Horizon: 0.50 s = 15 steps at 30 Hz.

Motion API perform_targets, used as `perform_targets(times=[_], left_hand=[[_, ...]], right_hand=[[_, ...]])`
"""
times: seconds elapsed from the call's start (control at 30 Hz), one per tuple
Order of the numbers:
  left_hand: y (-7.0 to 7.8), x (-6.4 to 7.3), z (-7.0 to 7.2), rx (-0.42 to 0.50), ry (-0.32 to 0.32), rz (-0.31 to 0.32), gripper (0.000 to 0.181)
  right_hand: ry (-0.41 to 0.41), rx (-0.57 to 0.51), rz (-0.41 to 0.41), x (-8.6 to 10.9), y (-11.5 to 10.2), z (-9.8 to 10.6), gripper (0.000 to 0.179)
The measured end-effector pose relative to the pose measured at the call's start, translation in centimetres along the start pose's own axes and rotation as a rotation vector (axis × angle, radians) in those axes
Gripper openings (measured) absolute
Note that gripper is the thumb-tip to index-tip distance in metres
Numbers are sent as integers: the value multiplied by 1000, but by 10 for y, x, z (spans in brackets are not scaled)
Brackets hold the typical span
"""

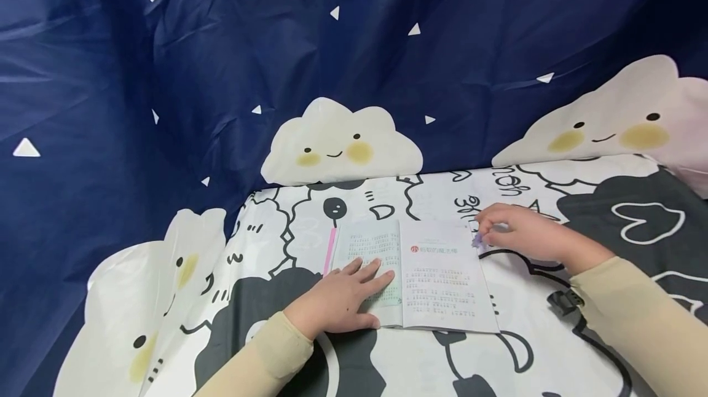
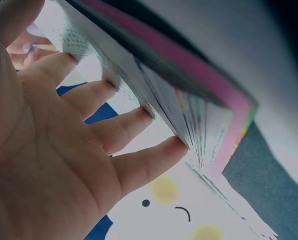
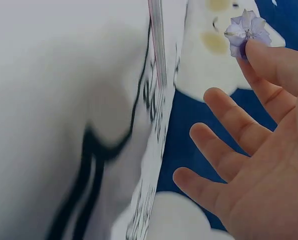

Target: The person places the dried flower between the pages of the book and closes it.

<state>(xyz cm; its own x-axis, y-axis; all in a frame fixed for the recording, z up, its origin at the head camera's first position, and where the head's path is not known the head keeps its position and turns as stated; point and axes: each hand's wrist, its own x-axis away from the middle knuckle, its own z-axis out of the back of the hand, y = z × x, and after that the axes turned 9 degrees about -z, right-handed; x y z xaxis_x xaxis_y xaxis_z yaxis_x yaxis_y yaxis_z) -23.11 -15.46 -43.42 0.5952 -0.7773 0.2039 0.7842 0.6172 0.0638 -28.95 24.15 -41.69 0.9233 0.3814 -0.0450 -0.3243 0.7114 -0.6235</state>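
Observation:
An open book [image 1: 442, 298] lies on the patterned cloth, printed text showing on both pages. My left hand [image 1: 343, 298] rests on its left page with the fingers spread. In the left wrist view, the fingertips press against that page near the book's pink-edged cover [image 2: 233, 122]. Beside the right page's upper outer edge is my right hand [image 1: 522, 234], pinching a small pale-purple flower [image 3: 248, 32] between thumb and index finger. The other three fingers [image 3: 228, 117] extend loosely in the right wrist view.
A white cloth [image 1: 310, 243] with black cartoon drawings covers the surface under the book. Behind it hangs a dark blue curtain [image 1: 221, 47] printed with smiling clouds and white triangles. A black wrist camera [image 1: 564, 302] sits on the right sleeve.

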Motion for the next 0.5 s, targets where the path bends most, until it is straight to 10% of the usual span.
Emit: perform_targets(times=[0.5], left_hand=[[-1, 1, -2, -10, 7, 5, 85]], right_hand=[[-145, 62, 111, -34, -40, -52, 22]])
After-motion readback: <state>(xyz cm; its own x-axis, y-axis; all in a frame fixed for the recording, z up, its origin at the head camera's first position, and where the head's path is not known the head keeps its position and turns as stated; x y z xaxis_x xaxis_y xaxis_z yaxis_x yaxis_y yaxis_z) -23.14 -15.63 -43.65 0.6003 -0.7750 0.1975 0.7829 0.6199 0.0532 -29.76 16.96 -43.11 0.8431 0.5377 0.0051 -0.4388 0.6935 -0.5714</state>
